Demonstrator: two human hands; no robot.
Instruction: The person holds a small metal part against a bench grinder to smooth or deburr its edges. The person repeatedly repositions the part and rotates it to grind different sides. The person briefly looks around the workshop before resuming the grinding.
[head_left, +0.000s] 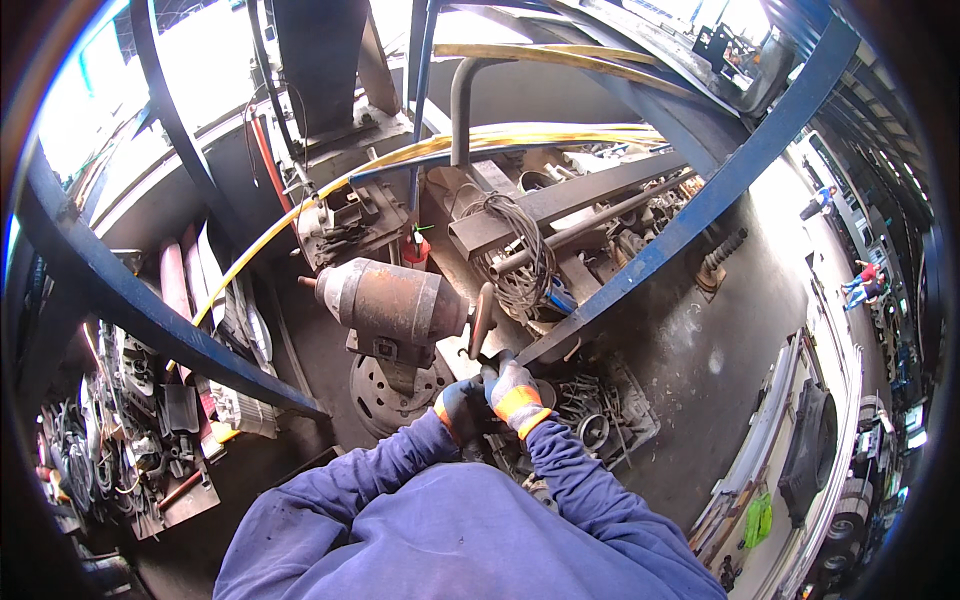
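A pedestal grinder with a rusty, barrel-shaped motor (395, 300) stands in front of me. Its grinding wheel (483, 318) is seen nearly edge-on at the right end of the motor. Both gloved hands are close together just below that wheel. My right hand (515, 392), in a grey and orange glove, is closed round a small dark metal piece (484, 358); its tip lies at the wheel's lower edge, and I cannot tell whether they touch. My left hand (459, 404), in a dark glove with an orange cuff, is closed beside it. What its fingers grip is hidden.
A slotted wheel rim (372, 398) forms the grinder's foot. Blue steel beams (650, 275) slant past on both sides. Coiled cable (525, 250) hangs over steel profiles ahead. Scrap parts (600, 410) lie to the right, more (150, 430) at left. People stand far right.
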